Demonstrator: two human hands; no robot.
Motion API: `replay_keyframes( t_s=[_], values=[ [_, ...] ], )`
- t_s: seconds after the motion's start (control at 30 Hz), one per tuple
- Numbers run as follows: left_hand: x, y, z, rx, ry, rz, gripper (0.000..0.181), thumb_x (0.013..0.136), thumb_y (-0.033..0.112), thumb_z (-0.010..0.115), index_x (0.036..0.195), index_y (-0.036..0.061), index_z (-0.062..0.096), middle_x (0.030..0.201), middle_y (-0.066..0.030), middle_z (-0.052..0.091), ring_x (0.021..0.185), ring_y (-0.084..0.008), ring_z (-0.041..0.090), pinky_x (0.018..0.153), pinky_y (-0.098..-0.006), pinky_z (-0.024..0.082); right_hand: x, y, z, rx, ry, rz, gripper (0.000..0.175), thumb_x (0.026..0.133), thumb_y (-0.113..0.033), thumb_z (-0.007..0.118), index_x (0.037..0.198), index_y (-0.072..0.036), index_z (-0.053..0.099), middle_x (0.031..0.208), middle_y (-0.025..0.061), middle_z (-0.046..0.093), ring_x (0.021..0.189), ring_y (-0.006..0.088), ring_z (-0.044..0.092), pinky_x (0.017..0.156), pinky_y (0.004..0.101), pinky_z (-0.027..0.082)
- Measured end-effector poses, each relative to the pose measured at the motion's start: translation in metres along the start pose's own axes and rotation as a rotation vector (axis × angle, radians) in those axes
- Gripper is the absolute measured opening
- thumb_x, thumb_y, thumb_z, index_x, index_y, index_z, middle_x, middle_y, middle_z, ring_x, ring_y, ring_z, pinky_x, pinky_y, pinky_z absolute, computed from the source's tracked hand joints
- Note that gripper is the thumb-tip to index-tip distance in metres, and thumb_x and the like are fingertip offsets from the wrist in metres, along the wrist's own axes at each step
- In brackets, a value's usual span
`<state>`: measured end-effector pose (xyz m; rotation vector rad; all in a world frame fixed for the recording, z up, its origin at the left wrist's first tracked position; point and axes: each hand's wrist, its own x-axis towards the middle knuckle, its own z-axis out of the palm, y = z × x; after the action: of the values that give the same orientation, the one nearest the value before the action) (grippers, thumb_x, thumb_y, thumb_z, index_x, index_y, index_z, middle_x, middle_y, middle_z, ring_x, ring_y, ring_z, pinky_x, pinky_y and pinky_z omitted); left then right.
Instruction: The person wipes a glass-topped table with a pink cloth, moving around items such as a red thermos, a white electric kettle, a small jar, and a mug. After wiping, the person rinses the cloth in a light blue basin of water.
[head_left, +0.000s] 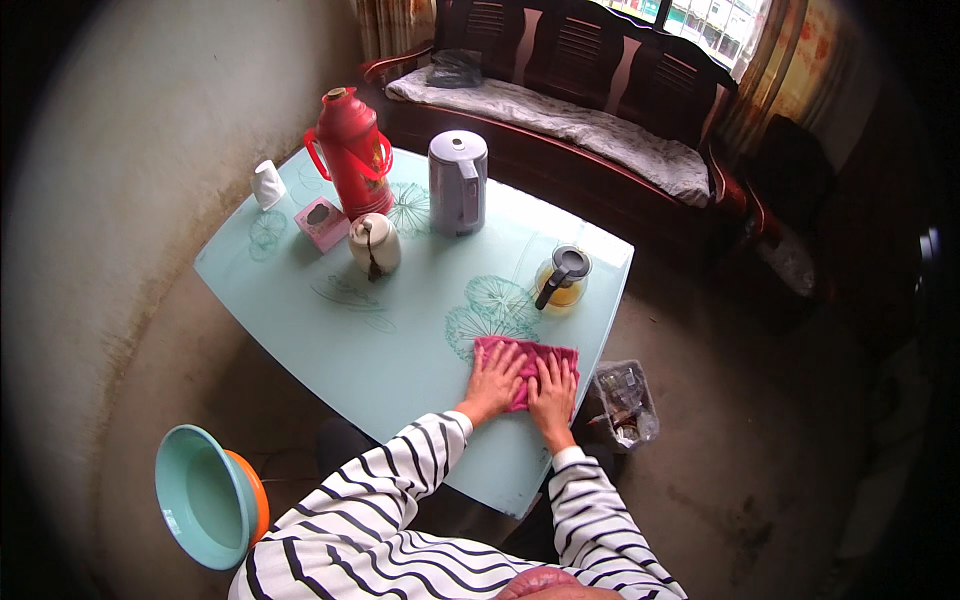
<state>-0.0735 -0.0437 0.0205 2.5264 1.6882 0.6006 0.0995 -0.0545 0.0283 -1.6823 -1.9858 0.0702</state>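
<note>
A pink cloth (527, 361) lies spread on the glass-topped table (420, 330), near its right edge. My left hand (495, 381) rests flat on the cloth's left part, fingers spread. On its right part lies my right hand (553, 394), palm down with the fingers a little apart. Neither hand grips anything that I can see; the palms' undersides are hidden. Just beyond the cloth stands a glass teapot (562, 281) with a dark lid and handle and yellowish liquid inside.
Farther back stand an electric kettle (457, 187), a red thermos flask (352, 154), a lidded ceramic jar (375, 244), a pink tissue box (322, 223) and a white paper roll (268, 185). A lined waste bin (626, 405) is right of the table, a turquoise basin (202, 499) lower left, a wooden bench (570, 127) behind.
</note>
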Motion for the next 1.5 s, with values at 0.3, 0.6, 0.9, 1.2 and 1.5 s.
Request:
replay_keyframes(
  t_s=[0.3,0.6,0.9,1.2,1.5],
  values=[
    [-0.179,0.060,-0.070,-0.229,-0.141,0.157,0.055,0.101,0.035,0.063,0.151,0.0115,0.058,0.165,-0.0113,0.045,0.155,-0.0337,0.036,0.128,-0.0625,0.016,-0.207,-0.074,-0.078,0.136,-0.241,0.001,0.055,0.096,-0.018,0.064,0.148,-0.001,0.054,0.160,0.0206,0.048,0.153,0.0401,0.038,0.125,0.0567,0.027],
    [-0.172,-0.010,-0.084,-0.069,-0.051,-0.232,0.054,0.100,0.039,0.062,0.149,0.0146,0.060,0.165,-0.0117,0.044,0.156,-0.0362,0.034,0.127,-0.0643,0.016,-0.101,-0.100,-0.018,0.178,-0.228,-0.335,0.053,0.096,-0.027,0.066,0.147,-0.016,0.061,0.158,0.0095,0.053,0.151,0.0361,0.042,0.124,0.0543,0.028],
    [-0.019,-0.081,-0.026,0.007,0.079,-0.196,0.059,0.104,0.042,0.056,0.157,0.0192,0.051,0.168,-0.0116,0.040,0.157,-0.0358,0.032,0.127,-0.0664,0.014,0.046,-0.055,0.049,0.098,-0.072,-0.181,0.052,0.098,-0.039,0.064,0.147,-0.020,0.063,0.160,0.0072,0.053,0.153,0.0341,0.040,0.126,0.0531,0.025],
    [0.081,-0.017,0.024,-0.063,0.018,-0.041,0.058,0.105,0.043,0.053,0.158,0.0183,0.051,0.169,-0.0115,0.039,0.158,-0.0344,0.031,0.127,-0.0675,0.010,0.078,0.036,0.022,-0.070,0.049,0.043,0.050,0.099,-0.037,0.061,0.146,-0.020,0.064,0.161,0.0082,0.052,0.153,0.0363,0.039,0.126,0.0551,0.025],
    [-0.003,0.005,0.008,-0.101,0.021,0.056,0.056,0.104,0.040,0.056,0.156,0.0190,0.053,0.167,-0.0099,0.042,0.156,-0.0341,0.033,0.128,-0.0668,0.011,-0.017,-0.001,0.003,-0.089,0.016,0.076,0.050,0.100,-0.032,0.058,0.147,-0.015,0.061,0.162,0.0102,0.050,0.154,0.0372,0.036,0.126,0.0565,0.024]
  ],
)
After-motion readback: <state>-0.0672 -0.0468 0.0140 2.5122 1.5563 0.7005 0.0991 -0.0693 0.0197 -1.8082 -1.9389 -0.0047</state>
